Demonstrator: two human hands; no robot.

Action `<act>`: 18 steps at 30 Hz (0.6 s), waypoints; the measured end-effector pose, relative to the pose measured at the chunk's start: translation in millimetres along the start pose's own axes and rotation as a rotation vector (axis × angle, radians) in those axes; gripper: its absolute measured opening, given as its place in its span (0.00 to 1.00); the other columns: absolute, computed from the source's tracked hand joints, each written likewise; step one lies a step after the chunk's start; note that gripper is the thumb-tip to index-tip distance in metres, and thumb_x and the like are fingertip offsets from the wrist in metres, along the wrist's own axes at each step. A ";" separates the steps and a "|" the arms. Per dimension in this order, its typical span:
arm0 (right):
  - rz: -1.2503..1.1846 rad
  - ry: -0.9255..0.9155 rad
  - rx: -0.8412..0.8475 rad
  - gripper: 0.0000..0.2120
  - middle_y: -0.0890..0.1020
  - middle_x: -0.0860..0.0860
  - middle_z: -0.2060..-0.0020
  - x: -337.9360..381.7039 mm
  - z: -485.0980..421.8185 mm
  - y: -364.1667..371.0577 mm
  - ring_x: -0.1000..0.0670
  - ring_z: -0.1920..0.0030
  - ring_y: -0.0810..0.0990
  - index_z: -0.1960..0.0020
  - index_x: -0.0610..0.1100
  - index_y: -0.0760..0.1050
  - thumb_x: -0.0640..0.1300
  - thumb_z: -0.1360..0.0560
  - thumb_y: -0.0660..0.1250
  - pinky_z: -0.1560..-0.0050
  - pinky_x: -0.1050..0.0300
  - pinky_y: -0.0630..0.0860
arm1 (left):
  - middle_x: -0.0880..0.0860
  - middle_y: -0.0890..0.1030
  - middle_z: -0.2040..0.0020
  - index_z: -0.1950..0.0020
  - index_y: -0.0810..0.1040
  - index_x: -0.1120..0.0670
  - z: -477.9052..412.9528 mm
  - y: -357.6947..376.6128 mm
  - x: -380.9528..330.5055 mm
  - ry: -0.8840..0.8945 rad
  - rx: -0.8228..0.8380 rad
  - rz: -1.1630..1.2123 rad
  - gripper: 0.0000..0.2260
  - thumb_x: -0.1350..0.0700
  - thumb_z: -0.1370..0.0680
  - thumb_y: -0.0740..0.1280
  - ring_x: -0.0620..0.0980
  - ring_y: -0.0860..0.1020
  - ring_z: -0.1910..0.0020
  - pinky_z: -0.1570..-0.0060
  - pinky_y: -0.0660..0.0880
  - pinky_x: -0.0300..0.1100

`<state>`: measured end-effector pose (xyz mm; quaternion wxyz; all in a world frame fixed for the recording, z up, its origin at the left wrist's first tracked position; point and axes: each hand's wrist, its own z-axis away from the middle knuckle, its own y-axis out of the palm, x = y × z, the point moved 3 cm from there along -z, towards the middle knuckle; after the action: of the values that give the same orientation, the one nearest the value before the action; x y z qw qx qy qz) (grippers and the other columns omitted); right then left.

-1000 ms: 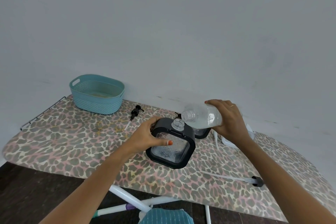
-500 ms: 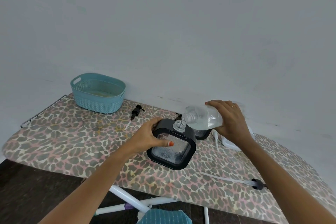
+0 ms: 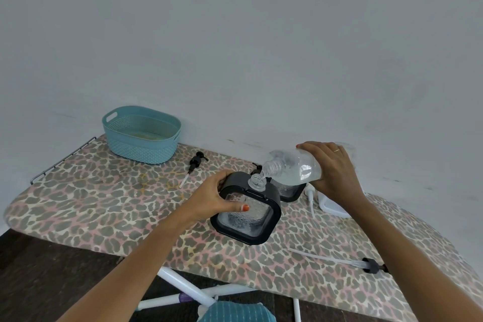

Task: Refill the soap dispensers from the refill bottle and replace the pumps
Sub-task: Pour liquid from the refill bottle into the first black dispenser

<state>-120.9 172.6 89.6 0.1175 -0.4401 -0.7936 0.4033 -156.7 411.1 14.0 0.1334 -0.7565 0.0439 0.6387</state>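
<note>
Two sets of fingers [image 3: 315, 147] grip front dispenser [image 3: 271, 217] and refill bottle [image 3: 298, 168], half-hiding rear dispenser [image 3: 290, 192].

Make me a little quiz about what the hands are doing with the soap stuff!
1. True or false: the front soap dispenser has a pump screwed on.
2. What does the right hand tip? A) teal basket B) refill bottle C) ironing board
3. Fill the gap: the left hand grips the front soap ___.

Key: 1 false, its neck is open, and a loose pump lies on the ironing board; 2 B; 3 dispenser.
</note>
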 end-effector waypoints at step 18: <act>0.015 -0.002 -0.027 0.33 0.82 0.46 0.49 -2.0 -2.5 -7.2 0.42 0.52 0.79 0.42 0.48 0.68 0.38 0.41 0.79 0.50 0.50 0.71 | 0.49 0.81 0.48 0.44 0.74 0.51 -2.5 1.1 7.0 0.011 0.008 0.000 0.26 0.57 0.40 0.77 0.40 0.80 0.51 0.50 0.75 0.31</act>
<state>-122.7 170.3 96.9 0.1077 -0.4471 -0.7958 0.3939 -153.2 410.1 7.3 0.1359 -0.7596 0.0472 0.6342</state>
